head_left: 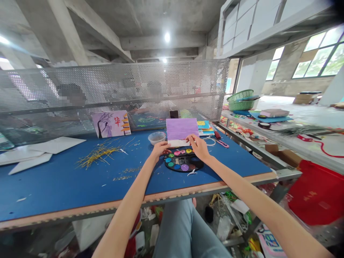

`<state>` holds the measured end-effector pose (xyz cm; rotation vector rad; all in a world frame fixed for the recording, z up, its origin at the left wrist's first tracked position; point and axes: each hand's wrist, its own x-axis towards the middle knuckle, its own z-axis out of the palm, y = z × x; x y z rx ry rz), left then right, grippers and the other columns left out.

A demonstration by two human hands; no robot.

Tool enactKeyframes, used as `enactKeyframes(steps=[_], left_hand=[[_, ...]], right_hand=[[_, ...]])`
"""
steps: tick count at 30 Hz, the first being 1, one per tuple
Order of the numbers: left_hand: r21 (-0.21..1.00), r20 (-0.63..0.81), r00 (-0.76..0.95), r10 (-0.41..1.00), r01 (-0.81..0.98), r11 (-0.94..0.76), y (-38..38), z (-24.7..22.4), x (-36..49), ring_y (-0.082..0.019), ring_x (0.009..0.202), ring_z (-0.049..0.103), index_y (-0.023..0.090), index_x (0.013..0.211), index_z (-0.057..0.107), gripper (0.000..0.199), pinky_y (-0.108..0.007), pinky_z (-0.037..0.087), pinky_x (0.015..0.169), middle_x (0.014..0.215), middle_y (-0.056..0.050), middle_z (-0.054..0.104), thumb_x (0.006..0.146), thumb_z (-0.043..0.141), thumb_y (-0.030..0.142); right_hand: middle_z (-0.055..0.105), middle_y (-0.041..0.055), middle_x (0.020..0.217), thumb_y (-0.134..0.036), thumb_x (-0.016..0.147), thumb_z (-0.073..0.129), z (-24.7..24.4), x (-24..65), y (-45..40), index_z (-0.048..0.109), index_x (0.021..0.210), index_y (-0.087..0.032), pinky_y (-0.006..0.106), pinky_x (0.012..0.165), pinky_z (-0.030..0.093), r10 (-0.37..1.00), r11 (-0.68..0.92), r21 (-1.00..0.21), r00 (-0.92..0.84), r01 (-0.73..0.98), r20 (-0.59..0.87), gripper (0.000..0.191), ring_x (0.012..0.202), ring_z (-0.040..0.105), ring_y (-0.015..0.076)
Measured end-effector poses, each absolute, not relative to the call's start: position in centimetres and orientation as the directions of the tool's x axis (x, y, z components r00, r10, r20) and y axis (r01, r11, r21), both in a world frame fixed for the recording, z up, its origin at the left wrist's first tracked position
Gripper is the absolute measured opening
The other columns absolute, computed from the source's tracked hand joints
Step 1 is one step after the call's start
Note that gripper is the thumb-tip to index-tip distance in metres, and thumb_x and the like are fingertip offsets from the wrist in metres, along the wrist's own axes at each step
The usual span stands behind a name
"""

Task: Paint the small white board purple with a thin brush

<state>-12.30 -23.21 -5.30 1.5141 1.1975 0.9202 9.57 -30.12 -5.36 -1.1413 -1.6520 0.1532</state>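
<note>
Both my hands are at the near edge of a purple-painted card (182,129), which lies on the blue work table (53,190). My left hand (160,149) grips its lower left corner, and my right hand (197,147) grips its lower right part. A white strip shows along the card's bottom. Just below my fingers sits a round black watercolour palette (183,161) with several colour pans. A clear plastic bowl (157,138) stands left of my left hand. A phone (174,114) stands behind the card.
Yellow straw strands (99,154) and white boards (40,152) lie on the table's left. A painted tree picture (111,124) leans against a perforated metal screen (113,89). Colourful booklets (205,130) lie to the right. A cluttered side table (282,132) holds a green basket (241,100).
</note>
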Motion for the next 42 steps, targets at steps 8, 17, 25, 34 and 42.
enactKeyframes(steps=[8, 17, 25, 34, 42], left_hand=[[0.968, -0.011, 0.246, 0.969, 0.247, -0.052, -23.29, -5.16, -12.35, -0.013, 0.076, 0.064, 0.013, 0.108, 0.062, 0.024, -0.030, 0.056, 0.068, 0.096, -0.004, 0.066, 0.093, 0.060, 0.031], [0.968, -0.009, 0.241, 0.971, 0.247, -0.052, -23.35, -5.21, -12.33, -0.014, 0.078, 0.064, 0.013, 0.111, 0.061, 0.025, -0.031, 0.056, 0.069, 0.100, -0.005, 0.066, 0.093, 0.060, 0.031], [0.971, 0.007, 0.237, 0.972, 0.230, -0.063, -23.28, -5.44, -12.45, -0.014, 0.079, 0.065, 0.013, 0.112, 0.061, 0.026, -0.031, 0.057, 0.070, 0.101, -0.005, 0.066, 0.093, 0.060, 0.031], [0.973, 0.010, 0.248, 0.969, 0.222, -0.067, -23.43, -5.34, -12.52, -0.014, 0.077, 0.065, 0.013, 0.108, 0.063, 0.025, -0.031, 0.056, 0.070, 0.098, -0.005, 0.067, 0.093, 0.061, 0.033], [0.971, 0.001, 0.248, 0.969, 0.231, -0.060, -23.54, -5.18, -12.53, -0.014, 0.078, 0.065, 0.013, 0.108, 0.063, 0.024, -0.031, 0.056, 0.070, 0.098, -0.005, 0.067, 0.093, 0.060, 0.032]], right_hand=[[0.073, 0.0026, 0.088, -0.049, 0.102, 0.025, -5.40, 9.61, -29.99, 0.062, 0.094, -0.023, 0.024, 0.064, 0.044, 0.736, 0.522, -0.609, 0.046, 0.597, 0.676, 0.046, 0.070, 0.064, 0.0147], [0.072, 0.0015, 0.086, -0.047, 0.102, 0.025, -5.39, 9.73, -29.88, 0.060, 0.092, -0.023, 0.024, 0.065, 0.043, 0.741, 0.503, -0.615, 0.062, 0.607, 0.668, 0.044, 0.068, 0.064, 0.0141], [0.072, 0.0026, 0.086, -0.050, 0.102, 0.023, -5.25, 9.71, -30.09, 0.060, 0.093, -0.022, 0.024, 0.065, 0.043, 0.745, 0.493, -0.614, 0.066, 0.616, 0.664, 0.047, 0.068, 0.064, 0.0146], [0.073, 0.0036, 0.087, -0.053, 0.101, 0.022, -5.15, 9.60, -30.25, 0.061, 0.094, -0.022, 0.025, 0.065, 0.045, 0.746, 0.495, -0.616, 0.064, 0.613, 0.663, 0.050, 0.069, 0.065, 0.0153], [0.073, 0.0023, 0.084, -0.052, 0.101, 0.024, -5.30, 9.59, -30.15, 0.061, 0.094, -0.023, 0.024, 0.062, 0.043, 0.755, 0.512, -0.611, 0.023, 0.604, 0.655, 0.048, 0.066, 0.064, 0.0147]])
